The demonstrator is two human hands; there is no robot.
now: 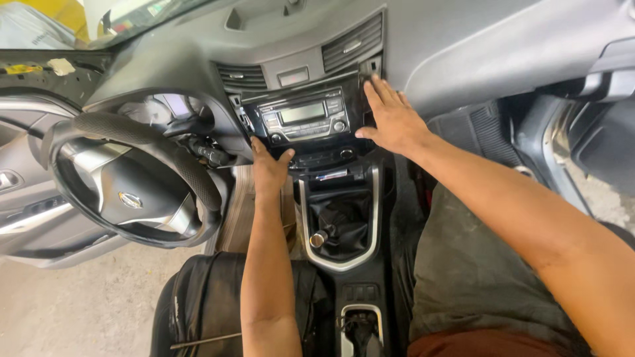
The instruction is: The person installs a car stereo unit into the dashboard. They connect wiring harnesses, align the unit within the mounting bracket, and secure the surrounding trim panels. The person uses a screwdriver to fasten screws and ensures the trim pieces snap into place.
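Observation:
A black car stereo panel (304,118) with a small display and round knobs sits in the centre of the grey dashboard. My left hand (268,165) presses against its lower left corner, thumb spread toward the panel's bottom edge. My right hand (390,119) lies flat with fingers extended along the panel's right edge, beside the vent surround. Neither hand holds a loose object. Both forearms reach forward from the bottom of the view.
The steering wheel (126,175) is at the left, with the open driver's door behind it. A gear lever (319,238) with a leather boot stands below the stereo. Air vents (350,43) sit above. A black seat (205,304) and the passenger footwell (489,132) flank the console.

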